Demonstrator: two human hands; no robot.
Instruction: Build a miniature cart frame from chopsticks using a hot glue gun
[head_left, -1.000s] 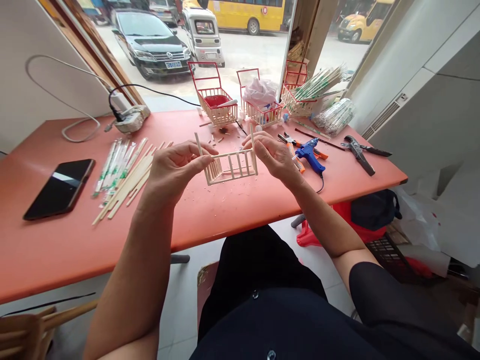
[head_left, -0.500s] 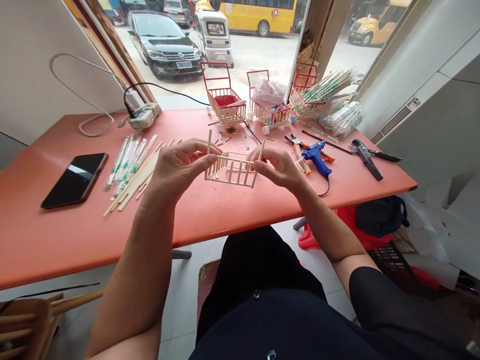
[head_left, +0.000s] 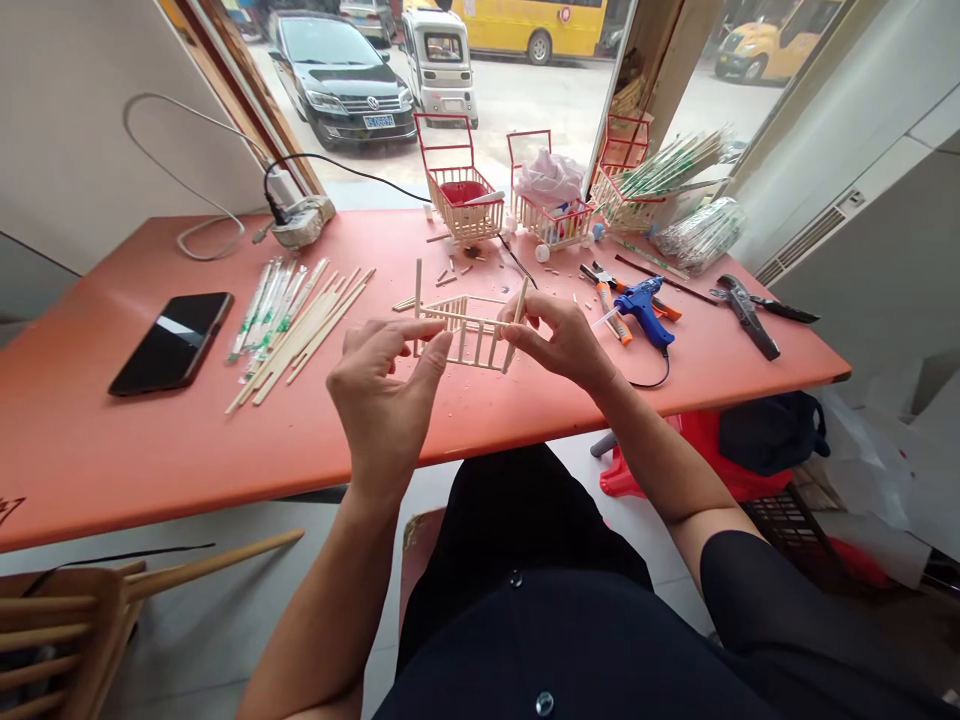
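Observation:
A small basket-like frame of thin wooden sticks, with upright slats and taller posts at two corners, is held up above the table. My right hand grips its right corner post between thumb and fingers. In front of the frame's left part, my left hand has thumb and index fingertips close together at the near upper rail. Part of the frame's left side is hidden behind those fingers. A blue glue gun lies right of my right hand, beside orange-handled pliers.
Loose wooden sticks, wrapped chopsticks and a phone lie left on the red table. Behind stand a red-trimmed miniature cart, another holding white plastic and a third with chopsticks. A dark-handled cutter lies right.
My left hand has moved from the frame's left corner post toward me and right, along the near upper rail. My right hand keeps its grip. The camera view has shifted slightly.

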